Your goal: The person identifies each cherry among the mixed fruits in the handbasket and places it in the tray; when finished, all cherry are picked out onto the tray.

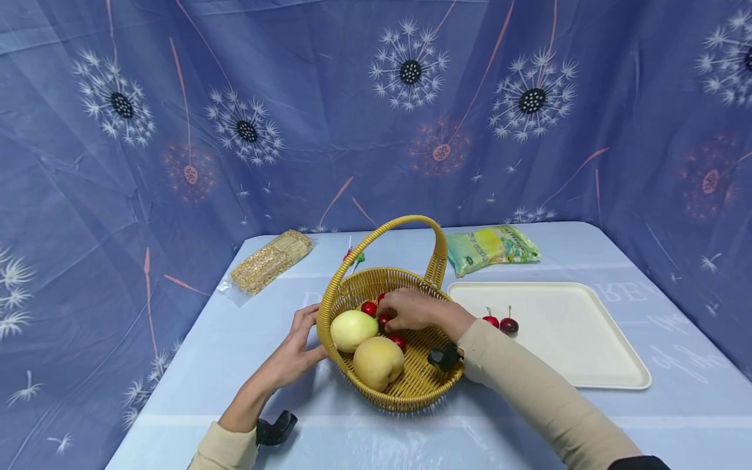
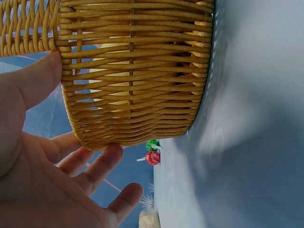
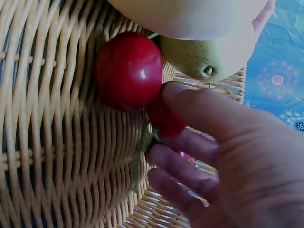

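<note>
A wicker basket [image 1: 411,391] with a tall arched handle stands on the table, holding a yellow peach [image 1: 378,365], a pale green pear [image 1: 352,331] and several red cherries [image 1: 369,308]. My right hand [image 1: 408,308] reaches inside, its thumb and fingers pinching a cherry [image 3: 164,118] with a green stem low against the woven bottom. Beside the thumb lies a larger-looking cherry [image 3: 128,71]. From the left, my left hand [image 1: 296,349] touches the basket's outer wall with spread fingers, the thumb [image 2: 40,78] by the base of the handle.
Right of the basket lies a cream tray [image 1: 576,339] with two stemmed cherries [image 1: 508,326] near its left edge. A green and yellow packet [image 1: 492,249] is behind it. Back left are a bag of tan grains [image 1: 271,262] and red and green lollipops [image 2: 153,157].
</note>
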### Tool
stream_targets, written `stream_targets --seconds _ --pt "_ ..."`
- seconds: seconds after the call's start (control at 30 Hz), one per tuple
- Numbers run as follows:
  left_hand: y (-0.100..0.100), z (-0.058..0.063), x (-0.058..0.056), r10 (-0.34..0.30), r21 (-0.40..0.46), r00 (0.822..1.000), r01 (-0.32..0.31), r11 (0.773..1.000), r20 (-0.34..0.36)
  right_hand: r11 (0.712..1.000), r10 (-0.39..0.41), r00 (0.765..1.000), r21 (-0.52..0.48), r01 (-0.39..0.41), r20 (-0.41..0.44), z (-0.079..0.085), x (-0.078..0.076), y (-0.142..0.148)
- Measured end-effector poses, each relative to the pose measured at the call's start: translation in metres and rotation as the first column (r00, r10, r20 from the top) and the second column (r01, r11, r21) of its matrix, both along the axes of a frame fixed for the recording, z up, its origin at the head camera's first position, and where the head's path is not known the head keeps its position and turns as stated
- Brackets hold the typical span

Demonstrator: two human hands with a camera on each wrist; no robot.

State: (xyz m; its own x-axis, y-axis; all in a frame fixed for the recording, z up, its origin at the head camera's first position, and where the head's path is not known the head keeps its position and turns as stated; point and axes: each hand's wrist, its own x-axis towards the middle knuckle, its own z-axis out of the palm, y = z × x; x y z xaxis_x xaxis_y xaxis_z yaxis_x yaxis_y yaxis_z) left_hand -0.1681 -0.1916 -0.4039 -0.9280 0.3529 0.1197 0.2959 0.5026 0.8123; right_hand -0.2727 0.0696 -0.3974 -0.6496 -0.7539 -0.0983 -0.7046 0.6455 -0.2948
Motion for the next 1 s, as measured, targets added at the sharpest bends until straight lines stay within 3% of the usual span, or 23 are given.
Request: stream_targets --seconds 0.2,0.43,0.73,1.0 --pt "0.000 0.000 0.000 -0.003 0.002 1.000 0.003 1.000 0.004 0.997 -0.016 1.000 -0.072 0.016 0.002 0.009 0.001 0.004" --pt "0.000 0.000 0.000 0.002 0.000 1.000 -0.002 1.000 0.012 0.982 -0.058 0.998 -0.179 0.060 0.017 0.035 0.005 0.018" --pt "0.000 0.000 -0.001 -0.001 -0.002 1.000 0.001 1.000 0.007 0.952 -0.060 0.996 -0.304 0.039 -0.060 0.064 0.019 0.048" --pt "0.000 0.000 -0.002 0.000 -0.003 1.000 0.000 1.000 0.002 0.916 -0.118 0.987 -0.396 0.066 -0.109 0.080 0.038 0.087"
